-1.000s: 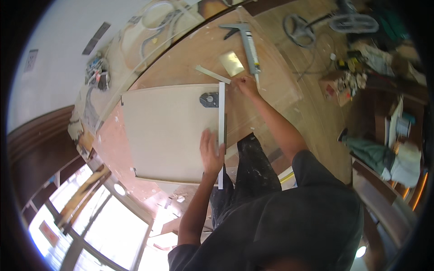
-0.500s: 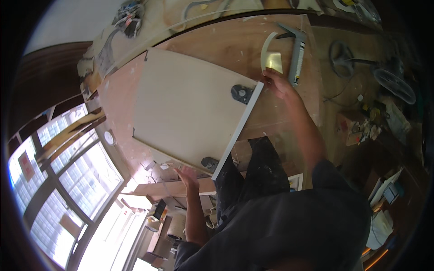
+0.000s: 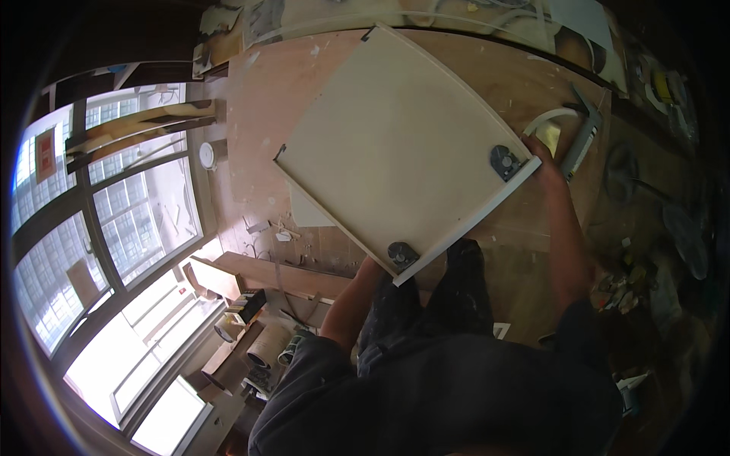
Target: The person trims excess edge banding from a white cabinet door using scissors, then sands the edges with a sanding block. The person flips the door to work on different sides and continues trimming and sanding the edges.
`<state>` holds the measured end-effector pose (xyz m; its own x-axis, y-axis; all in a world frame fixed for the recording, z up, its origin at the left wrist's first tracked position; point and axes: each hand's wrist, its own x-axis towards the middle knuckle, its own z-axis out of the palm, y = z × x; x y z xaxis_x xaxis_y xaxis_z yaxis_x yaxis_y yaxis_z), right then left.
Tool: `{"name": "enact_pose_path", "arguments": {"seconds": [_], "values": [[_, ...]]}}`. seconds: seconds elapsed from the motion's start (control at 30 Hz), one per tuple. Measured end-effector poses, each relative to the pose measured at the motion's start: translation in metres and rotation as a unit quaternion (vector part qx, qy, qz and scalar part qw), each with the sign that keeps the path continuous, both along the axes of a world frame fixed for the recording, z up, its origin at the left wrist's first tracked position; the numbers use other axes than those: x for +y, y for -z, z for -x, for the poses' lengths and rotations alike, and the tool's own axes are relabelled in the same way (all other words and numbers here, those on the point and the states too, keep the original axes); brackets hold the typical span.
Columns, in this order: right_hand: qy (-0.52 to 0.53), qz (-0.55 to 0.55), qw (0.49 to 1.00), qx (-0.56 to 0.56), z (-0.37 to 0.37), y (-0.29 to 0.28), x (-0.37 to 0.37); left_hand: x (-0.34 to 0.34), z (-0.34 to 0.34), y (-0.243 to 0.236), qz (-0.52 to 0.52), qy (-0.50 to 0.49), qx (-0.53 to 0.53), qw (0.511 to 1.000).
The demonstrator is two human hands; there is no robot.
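Note:
A cream rectangular board with raised edges and a white front strip is held in front of me at a slant. Dark round fittings sit at its two near corners, one on the right and one at the lower left. My right hand is closed around the right end of the strip. Under the lower left corner is my left hand, bearing against the board, its fingers mostly hidden. A caulking gun and a curved white strip lie just beyond my right hand.
The brown work surface spreads under the board, with small scraps on the left. Windows stand along the left side. A pedestal fan and clutter are at the right. A wooden plank lies near my left arm.
My left hand has gone from open beside the board to under its near corner. The board looks raised and shifted, showing a pale sheet below. My right hand keeps its hold; the view has turned.

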<state>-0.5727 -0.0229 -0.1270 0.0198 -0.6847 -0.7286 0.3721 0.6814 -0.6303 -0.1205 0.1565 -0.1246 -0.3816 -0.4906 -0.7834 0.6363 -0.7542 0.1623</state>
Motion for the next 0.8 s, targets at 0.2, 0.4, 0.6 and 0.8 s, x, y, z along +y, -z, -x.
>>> {"name": "enact_pose_path", "arguments": {"seconds": [0.2,0.4,0.6,0.8], "values": [[0.037,-0.029,0.999,-0.027,0.011,0.013,0.026,0.008,-0.006,-0.002,-0.011,-0.014,0.005,1.000],[0.048,-0.069,0.996,0.021,-0.013,-0.030,0.067,0.010,-0.058,-0.007,-0.028,-0.034,-0.053,0.998],[0.126,-0.069,0.990,-0.016,-0.076,-0.068,0.151,0.009,-0.147,-0.010,-0.045,-0.036,-0.138,0.989],[0.252,-0.056,0.961,-0.102,-0.187,-0.069,0.266,-0.012,-0.249,-0.013,-0.047,-0.015,-0.215,0.975]]}}
